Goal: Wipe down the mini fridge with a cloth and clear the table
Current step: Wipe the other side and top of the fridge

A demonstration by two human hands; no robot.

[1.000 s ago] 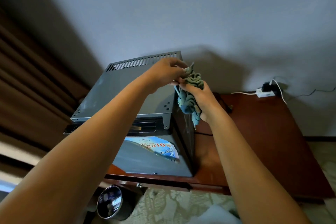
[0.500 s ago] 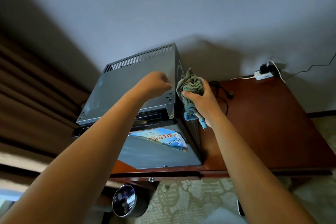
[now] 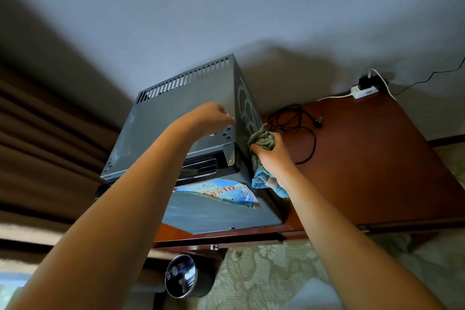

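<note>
Gripping one cloth [image 3: 261, 139] — right hand [image 3: 273, 156]; left hand [image 3: 211, 117] curled, steadying one mini fridge [image 3: 176, 113]

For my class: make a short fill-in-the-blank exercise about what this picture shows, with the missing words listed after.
1. The right hand presses a ____ against the side of the mini fridge.
2. The left hand rests on the fridge's ____.
3. The fridge stands on a wooden ____.
4. A black ____ lies coiled beside the fridge.

Missing words: cloth; top; table; cable

I'm looking at what seems a hotel room: a mini fridge [image 3: 176, 133] bearing a price sticker [image 3: 224, 192] on a wooden desk [image 3: 364, 158], heavy brown curtains [image 3: 45, 146], patterned carpet [image 3: 264, 272].
</note>
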